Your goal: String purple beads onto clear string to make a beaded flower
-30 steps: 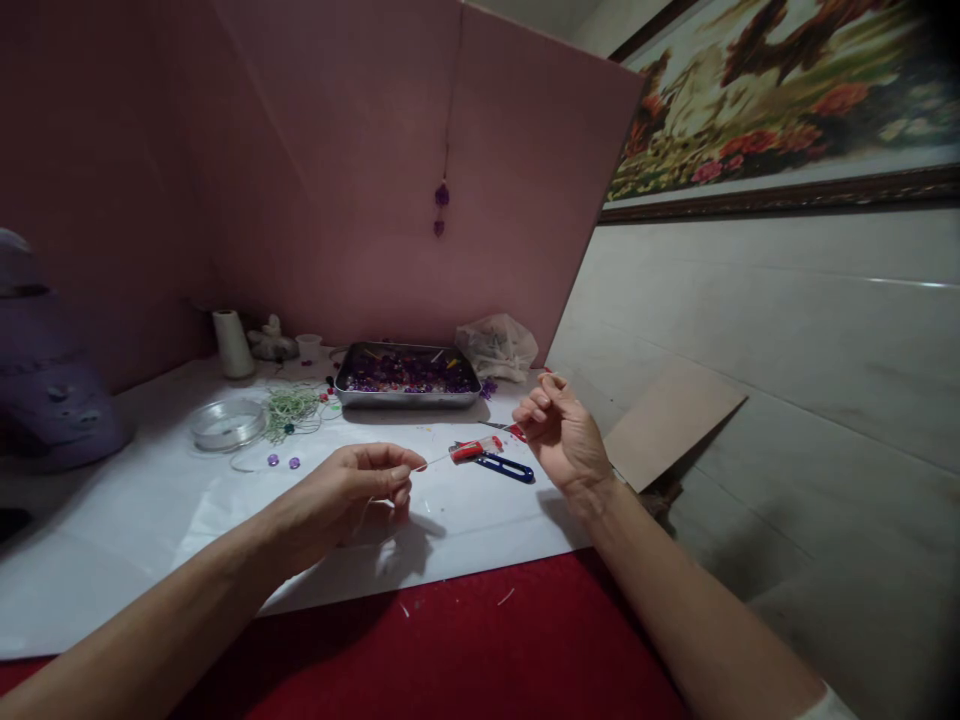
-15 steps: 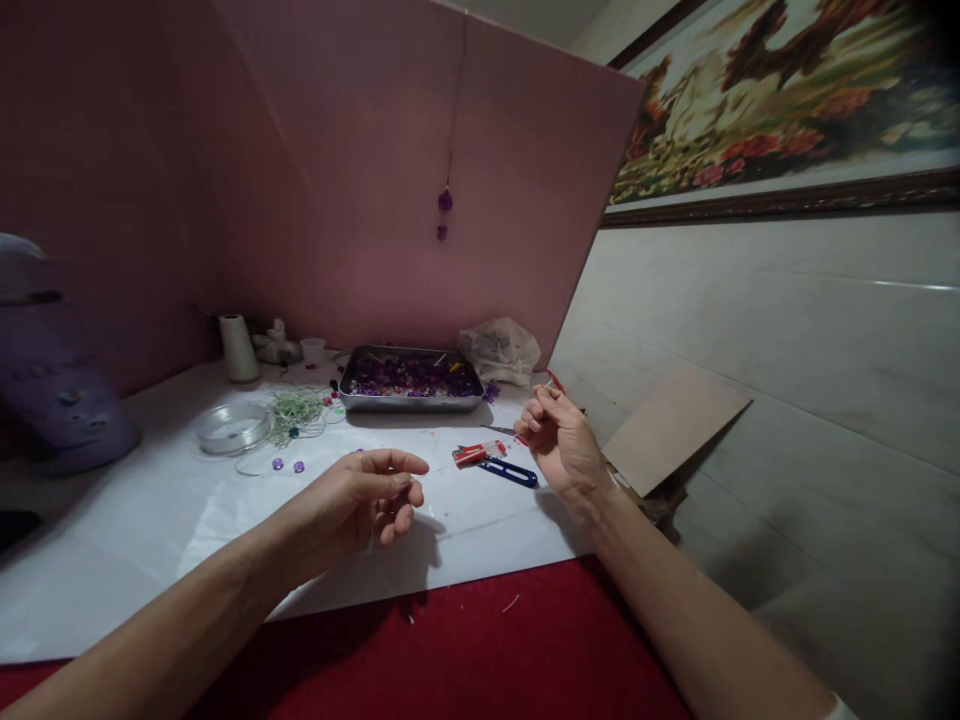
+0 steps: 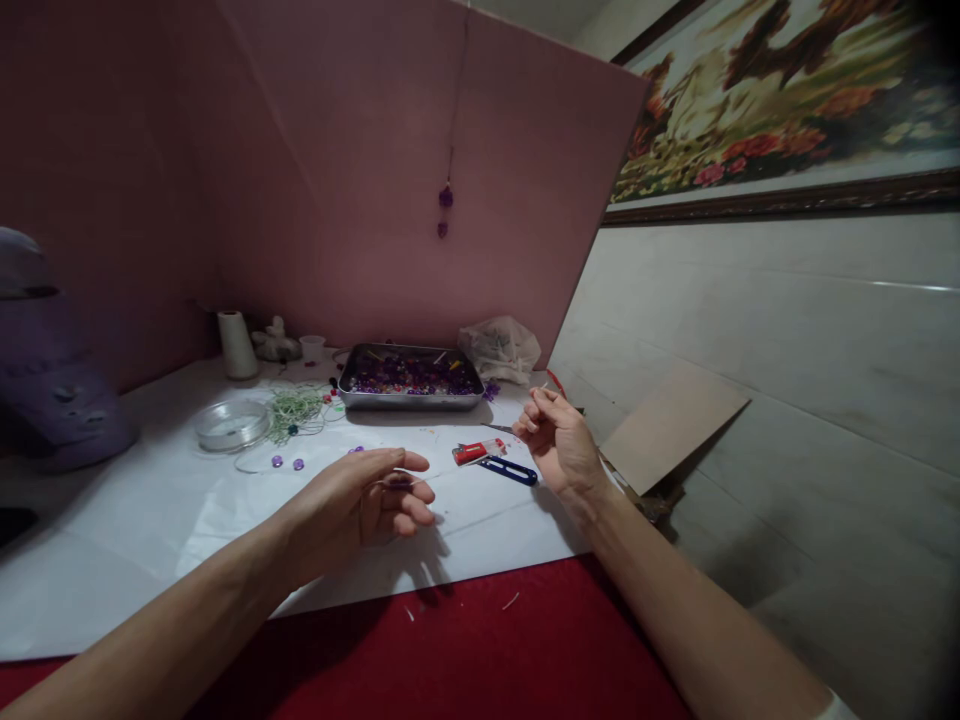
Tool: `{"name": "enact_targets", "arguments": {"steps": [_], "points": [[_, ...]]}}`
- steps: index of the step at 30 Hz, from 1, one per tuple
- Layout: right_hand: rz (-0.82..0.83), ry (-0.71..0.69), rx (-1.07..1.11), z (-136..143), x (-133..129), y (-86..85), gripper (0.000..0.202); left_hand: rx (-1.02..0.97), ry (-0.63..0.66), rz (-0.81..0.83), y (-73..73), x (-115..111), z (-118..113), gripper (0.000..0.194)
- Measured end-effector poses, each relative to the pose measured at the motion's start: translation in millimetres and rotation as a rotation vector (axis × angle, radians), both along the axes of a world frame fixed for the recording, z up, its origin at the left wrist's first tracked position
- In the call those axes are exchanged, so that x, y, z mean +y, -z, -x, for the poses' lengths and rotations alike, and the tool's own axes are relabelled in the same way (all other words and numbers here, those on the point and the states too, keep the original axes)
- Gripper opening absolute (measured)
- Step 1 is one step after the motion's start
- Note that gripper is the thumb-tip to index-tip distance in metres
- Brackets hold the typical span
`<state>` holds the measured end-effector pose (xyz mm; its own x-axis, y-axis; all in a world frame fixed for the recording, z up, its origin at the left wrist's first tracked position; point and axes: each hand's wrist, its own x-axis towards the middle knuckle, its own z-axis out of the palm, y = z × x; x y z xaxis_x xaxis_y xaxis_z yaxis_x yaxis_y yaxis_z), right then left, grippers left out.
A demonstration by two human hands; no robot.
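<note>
My left hand [image 3: 379, 500] hangs over the white sheet [image 3: 480, 540], palm turned inward, fingers parted and loosely bent, the thumb lifted away from them. My right hand [image 3: 561, 435] is raised a little higher, wrist bent back, fingers curled in and thumb tip against the forefinger. Both forearms come in slanting from the lower corners, and the hands stand well apart. A thin, pale thread [image 3: 441, 477] shows faintly by my left fingertips, in the space between my hands; it is too fine for me to tell where it ends or whether my right fingers grip it.

Beyond that gap, nearer my right hand, a red lighter [image 3: 478, 453] and a blue-handled cutter [image 3: 514, 472] lie overlapping on the sheet. The sheet's near edge runs below both hands, with red cloth [image 3: 450, 660] in front of it. Farther back, the metal tray [image 3: 412, 403] of mostly purple beads bounds the open room. A coil of clear line [image 3: 231, 425] and tangled green string [image 3: 294, 412] sit off to the left; the tiled wall [image 3: 825, 350] rises on the right.
</note>
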<state>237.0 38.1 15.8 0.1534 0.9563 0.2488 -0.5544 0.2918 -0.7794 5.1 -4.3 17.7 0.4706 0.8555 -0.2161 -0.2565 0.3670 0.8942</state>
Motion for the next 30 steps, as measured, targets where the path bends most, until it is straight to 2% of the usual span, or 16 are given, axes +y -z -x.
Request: {"name": "enact_targets", "arguments": {"steps": [9,14,16,18,19,21,23,25,26,27,28,29,30], "points": [[-0.004,0.055,-0.084,-1,1,-1.5,0.014,0.009,-0.009,-0.025,8.7,5,1,0.016],[-0.033,0.108,-0.278,1,-1,7.6,0.012,0.044,-0.067,-0.045,8.8,5,1,0.019],[-0.055,0.116,-0.392,10,1,5.4,0.011,0.077,-0.103,-0.049,7.0,5,0,0.019],[-0.123,0.102,-0.530,28,6,-10.5,0.016,0.109,-0.122,-0.036,5.2,4,-2,0.019],[-0.181,0.072,-0.616,39,10,-24.7,0.018,0.122,-0.128,-0.032,4.6,4,-3,0.019],[-0.502,0.005,-0.978,67,17,-62.3,0.012,0.127,-0.127,-0.041,4.1,4,-3,0.021],[-0.780,0.045,-1.070,92,19,-101.7,0.014,0.120,-0.141,-0.076,4.1,4,-2,0.023],[-0.871,0.146,-1.036,109,15,-126.6,0.019,0.102,-0.169,-0.117,3.8,5,0,0.024],[-0.826,0.202,-1.023,112,9,-129.8,0.021,0.092,-0.186,-0.133,3.5,6,2,0.024],[-0.729,0.238,-1.041,111,2,-126.0,0.024,0.083,-0.206,-0.145,3.1,7,3,0.025],[-0.603,0.213,-1.087,109,-6,-116.0,0.031,0.070,-0.223,-0.158,2.5,7,4,0.024],[-0.465,0.104,-1.158,104,-13,-101.1,0.036,0.056,-0.240,-0.173,1.8,7,5,0.024],[-0.319,-0.062,-1.215,98,-20,-83.0,0.039,0.044,-0.262,-0.189,1.0,7,5,0.023]]}}
